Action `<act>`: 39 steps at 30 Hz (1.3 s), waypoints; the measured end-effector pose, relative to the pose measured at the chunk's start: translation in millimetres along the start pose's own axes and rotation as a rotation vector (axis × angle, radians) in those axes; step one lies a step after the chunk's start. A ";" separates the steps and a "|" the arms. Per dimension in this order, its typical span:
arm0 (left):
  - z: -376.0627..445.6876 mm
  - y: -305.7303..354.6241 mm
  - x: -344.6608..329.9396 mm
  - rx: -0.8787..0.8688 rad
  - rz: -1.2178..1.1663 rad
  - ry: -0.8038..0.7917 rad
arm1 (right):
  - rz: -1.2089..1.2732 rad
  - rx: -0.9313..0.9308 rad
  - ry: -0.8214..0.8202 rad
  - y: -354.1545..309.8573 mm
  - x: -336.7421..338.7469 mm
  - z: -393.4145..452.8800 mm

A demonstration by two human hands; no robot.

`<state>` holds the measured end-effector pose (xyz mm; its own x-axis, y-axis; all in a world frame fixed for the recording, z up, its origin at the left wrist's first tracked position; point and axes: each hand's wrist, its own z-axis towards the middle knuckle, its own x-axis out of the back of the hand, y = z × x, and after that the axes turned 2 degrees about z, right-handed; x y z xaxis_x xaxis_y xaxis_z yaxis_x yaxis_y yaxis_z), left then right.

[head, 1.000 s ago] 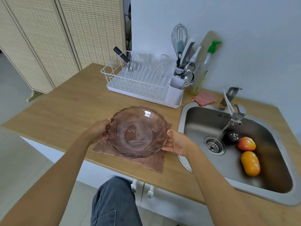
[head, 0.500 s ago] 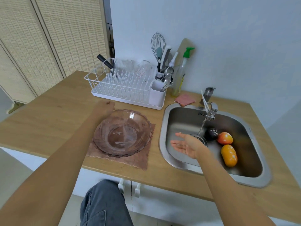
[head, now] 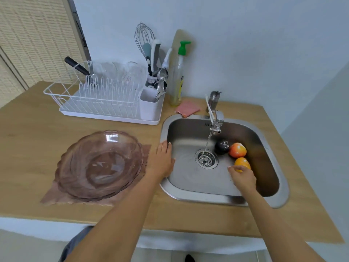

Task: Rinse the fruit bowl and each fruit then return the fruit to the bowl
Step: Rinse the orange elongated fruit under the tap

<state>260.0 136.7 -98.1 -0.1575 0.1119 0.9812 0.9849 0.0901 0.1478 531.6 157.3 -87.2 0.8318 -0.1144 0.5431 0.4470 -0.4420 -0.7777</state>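
Fruit bowl (head: 100, 163), pink ribbed glass, upright on brown cloth (head: 56, 197).

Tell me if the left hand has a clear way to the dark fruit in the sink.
Probably yes. The left hand rests on the sink rim, and the basin between it and the dark fruit is bare apart from the water stream. The right hand is busy at the orange fruit.
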 end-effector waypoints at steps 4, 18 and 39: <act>6.2 -1.9 -12.8 0.002 0.054 0.103 | -0.078 -0.019 0.155 11.5 10.4 20.4; 8.5 -3.4 -18.8 0.008 0.060 0.129 | -0.306 -0.254 0.123 34.1 -0.7 83.5; 5.7 -1.0 -13.2 0.013 0.048 0.129 | -0.236 -0.027 0.117 15.3 -17.6 18.4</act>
<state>260.7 140.8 -112.0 -0.0989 -0.0115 0.9950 0.9899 0.1006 0.0996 529.9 169.0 -114.5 0.6614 -0.1069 0.7423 0.6137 -0.4918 -0.6177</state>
